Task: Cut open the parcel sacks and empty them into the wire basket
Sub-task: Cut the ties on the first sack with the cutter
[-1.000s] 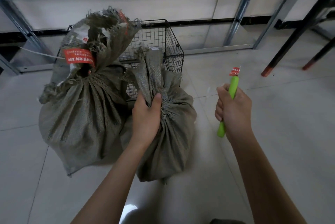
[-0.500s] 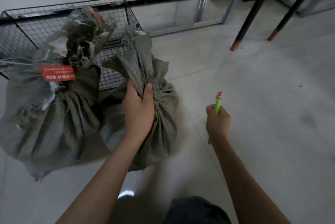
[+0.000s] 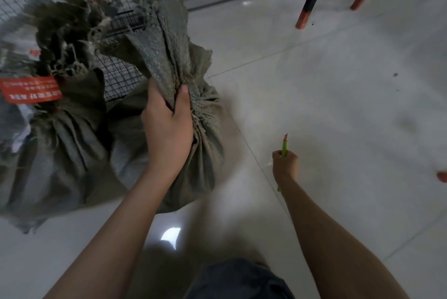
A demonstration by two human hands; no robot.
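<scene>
1. Head view, the sacks: two grey-green woven sacks stand on the floor (image 3: 338, 110) against the wire basket (image 3: 118, 76), whose mesh shows between and behind them. The nearer sack (image 3: 203, 158) is on the right. The other sack (image 3: 60, 144), with a red label (image 3: 31, 89) at its tie, is just beside it on the left. Both are bunched shut at the neck, so nothing has been emptied yet.
2. Head view, left hand: the left hand (image 3: 169, 127) grips the nearer sack's gathered neck (image 3: 164, 40), with thumb and fingers curled round the fabric at the tie. This is the same hold as a second ago.
3. Head view, right hand: the right hand (image 3: 285, 163) is closed round a green cutter (image 3: 284, 145), red-tipped end pointing up. It is well apart from the sack, out over bare floor.
4. What has changed: a second ago the cutter was held up at about the level of the neck. It now sits lower and farther from the sack. The view has tipped down and drawn nearer, and the basket has slid to the upper left edge.
5. What that means: I judge the cut has not begun. The person seems to be settling over the nearer sack. The blade must come back to the tie beside the left hand and stay clear of those fingers.
</scene>
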